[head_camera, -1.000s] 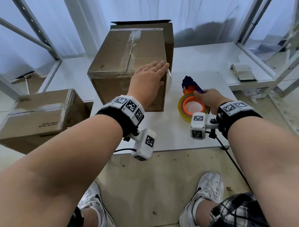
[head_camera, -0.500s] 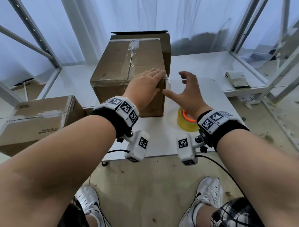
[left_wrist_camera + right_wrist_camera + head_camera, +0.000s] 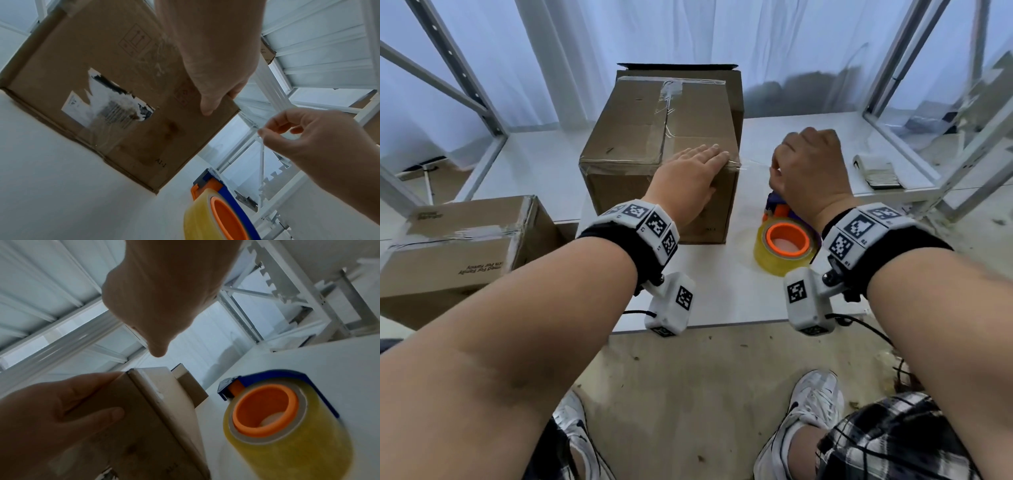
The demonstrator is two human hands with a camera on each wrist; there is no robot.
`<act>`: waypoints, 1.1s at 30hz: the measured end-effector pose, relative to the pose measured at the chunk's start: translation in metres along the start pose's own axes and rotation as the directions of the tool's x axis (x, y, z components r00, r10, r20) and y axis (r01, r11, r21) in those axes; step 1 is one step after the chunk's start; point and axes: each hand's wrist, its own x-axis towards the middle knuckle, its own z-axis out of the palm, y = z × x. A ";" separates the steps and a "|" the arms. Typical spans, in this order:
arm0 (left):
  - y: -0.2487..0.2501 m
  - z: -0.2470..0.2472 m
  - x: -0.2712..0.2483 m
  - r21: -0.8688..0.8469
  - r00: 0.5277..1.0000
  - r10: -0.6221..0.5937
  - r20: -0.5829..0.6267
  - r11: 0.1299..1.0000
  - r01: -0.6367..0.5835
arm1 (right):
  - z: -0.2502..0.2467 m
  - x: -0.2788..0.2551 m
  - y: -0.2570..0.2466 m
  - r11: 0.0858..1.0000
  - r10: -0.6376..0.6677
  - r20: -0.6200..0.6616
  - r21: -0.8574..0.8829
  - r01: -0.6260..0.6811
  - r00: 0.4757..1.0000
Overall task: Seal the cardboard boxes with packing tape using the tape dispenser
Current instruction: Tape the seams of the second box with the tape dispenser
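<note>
A brown cardboard box [image 3: 654, 137] stands on the white table, old tape along its top seam. My left hand [image 3: 698, 171] lies flat on its near right top corner, fingers straight, thumb [image 3: 205, 107] against the front face. A clear tape strip [image 3: 753, 166] runs from that corner to the right. My right hand [image 3: 774, 168] pinches its free end between thumb and finger [image 3: 262, 132]. The tape dispenser [image 3: 784, 243], blue with an orange core and a yellowish roll [image 3: 277, 415], lies on the table under my right wrist, untouched.
A second box [image 3: 736, 89] with a raised flap stands right behind the first. A taped box [image 3: 455, 246] sits lower at the left. A small paper stack [image 3: 876, 171] lies at the right. White rack posts [image 3: 928, 102] flank the table; its front edge [image 3: 722, 320] is close.
My right hand let go of the dispenser, rose to the box's corner and now pinches the tape end out to the right. My left hand stayed on the corner.
</note>
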 end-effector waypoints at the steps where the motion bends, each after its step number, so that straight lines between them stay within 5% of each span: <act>1: 0.000 0.000 -0.001 0.001 1.000 -0.003 -0.001 1.000 0.003 | -0.003 0.000 -0.001 0.999 -0.022 0.002 -0.046 0.022 1.000; 11: -0.034 -0.033 -0.032 -0.022 0.998 -0.053 0.028 0.998 0.054 | -0.010 0.002 -0.008 0.999 -0.018 0.209 0.036 0.011 0.978; 15: -0.090 -0.047 -0.057 -0.126 0.974 -0.222 0.043 0.966 0.226 | -0.018 0.003 -0.002 1.000 0.012 0.199 0.015 -0.016 0.980; 18: -0.113 -0.047 -0.069 -0.218 0.948 -0.289 0.135 0.924 0.313 | -0.025 0.004 -0.009 0.994 -0.076 0.194 -0.067 0.090 0.978; 23: -0.105 -0.036 -0.067 -0.245 0.932 -0.361 0.032 0.901 0.357 | -0.030 0.003 -0.025 0.991 -0.039 0.185 -0.117 0.061 0.982; 29: -0.082 -0.017 -0.058 -0.136 0.849 -0.527 -0.044 0.845 0.518 | -0.014 -0.002 -0.040 0.991 0.117 0.229 -0.094 -0.098 0.966; 33: -0.080 -0.016 -0.059 -0.139 0.835 -0.549 -0.031 0.830 0.540 | -0.009 -0.013 -0.029 0.985 0.067 0.089 -0.162 -0.052 0.994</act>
